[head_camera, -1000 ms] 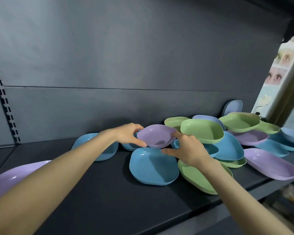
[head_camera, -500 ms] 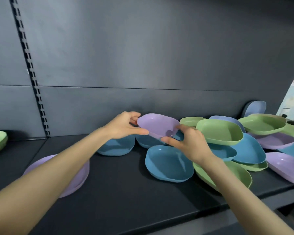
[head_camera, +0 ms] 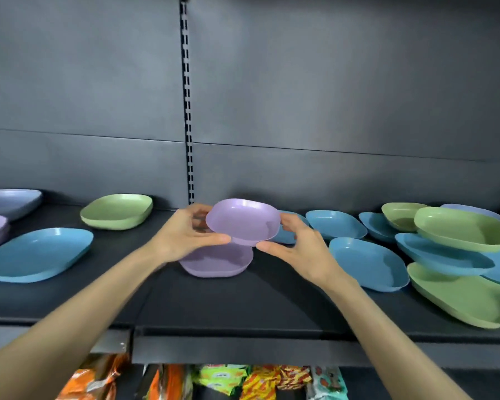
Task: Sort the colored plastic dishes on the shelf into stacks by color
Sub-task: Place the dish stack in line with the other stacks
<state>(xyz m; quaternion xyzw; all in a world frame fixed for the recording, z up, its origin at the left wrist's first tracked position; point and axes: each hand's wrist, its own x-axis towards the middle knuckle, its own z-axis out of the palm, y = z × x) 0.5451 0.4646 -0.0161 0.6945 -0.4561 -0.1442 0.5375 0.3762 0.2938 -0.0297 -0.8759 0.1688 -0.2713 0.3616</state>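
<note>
Above one purple plate [head_camera: 217, 262], one purple bowl [head_camera: 243, 220], held in left hand [head_camera: 185, 235] and right hand [head_camera: 298, 249] grip

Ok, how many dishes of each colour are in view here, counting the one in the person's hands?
Purple dishes: 3, counting the held purple dish
Periwinkle dishes: 2
Green dishes: 5
Blue dishes: 7
Total: 17, at least; the right edge crops the pile, and the far-left purple one may be a stack.
</note>
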